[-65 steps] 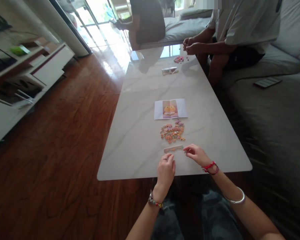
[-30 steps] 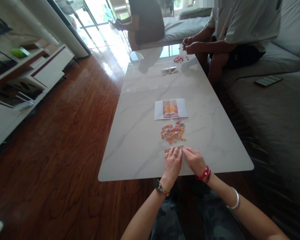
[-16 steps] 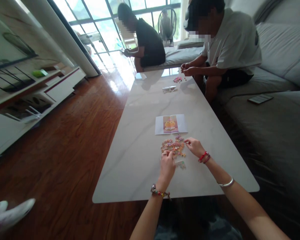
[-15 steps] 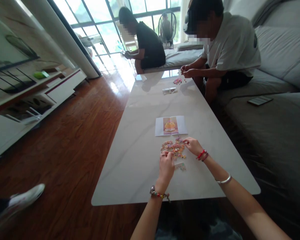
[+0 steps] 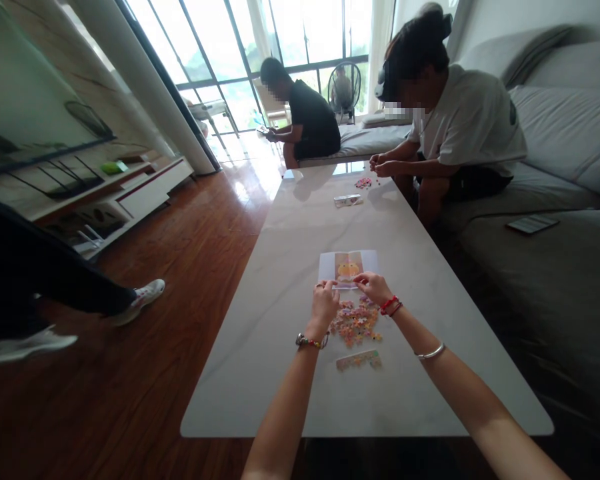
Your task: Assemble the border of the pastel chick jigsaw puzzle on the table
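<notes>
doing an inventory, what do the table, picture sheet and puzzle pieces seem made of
Table: glossy stone or imitation, by its grey veins and reflections. Picture sheet: probably printed paper, with a middle crease. Puzzle pieces: perhaps printed cardboard, by their colours; too small to be sure.

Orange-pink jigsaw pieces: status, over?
Left hand and right hand over white printed paper sheet, grip unclear. Orange-pink jigsaw pieces heaped loose. Hands partly hide sheet.

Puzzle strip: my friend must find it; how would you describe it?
On the white table, find the pile of loose pieces toward its near end. Nearer the camera lies the puzzle strip, long and straight-edged, unlike those small separate pieces.
</notes>
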`<state>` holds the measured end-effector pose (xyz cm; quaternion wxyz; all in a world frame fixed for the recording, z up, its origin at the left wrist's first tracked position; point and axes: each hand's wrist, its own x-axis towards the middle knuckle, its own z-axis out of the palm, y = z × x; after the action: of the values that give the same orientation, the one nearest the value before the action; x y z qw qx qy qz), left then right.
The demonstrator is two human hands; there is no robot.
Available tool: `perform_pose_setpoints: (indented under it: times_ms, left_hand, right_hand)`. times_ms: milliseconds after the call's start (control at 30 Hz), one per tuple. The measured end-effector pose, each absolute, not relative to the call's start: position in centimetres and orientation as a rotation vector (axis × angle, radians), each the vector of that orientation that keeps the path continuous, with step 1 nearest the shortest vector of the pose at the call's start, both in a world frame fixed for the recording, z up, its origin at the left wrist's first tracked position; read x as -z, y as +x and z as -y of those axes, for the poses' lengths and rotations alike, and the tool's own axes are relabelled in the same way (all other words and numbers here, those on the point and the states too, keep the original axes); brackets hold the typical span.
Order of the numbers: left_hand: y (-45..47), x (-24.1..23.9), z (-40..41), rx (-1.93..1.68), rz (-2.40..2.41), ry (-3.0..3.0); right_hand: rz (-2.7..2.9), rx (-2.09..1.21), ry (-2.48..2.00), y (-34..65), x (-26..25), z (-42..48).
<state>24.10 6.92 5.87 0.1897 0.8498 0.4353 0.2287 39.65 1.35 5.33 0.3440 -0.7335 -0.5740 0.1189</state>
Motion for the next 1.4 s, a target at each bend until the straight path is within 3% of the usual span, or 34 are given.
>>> perform_pose_setpoints:
  times_ms: [967, 1400]
  left_hand:
    - [23.8, -4.0, -8.3, -0.485, -1.227, 2.385]
    - [22.5, -3.2, -7.3, -0.308, -1.223, 2.392]
  right_hand:
    - [1.590, -0.281, -1.929, 41.2, -3.7, 0.2]
    - [1.993, -0.274, -1.895, 38.1, -2.7, -0.3]
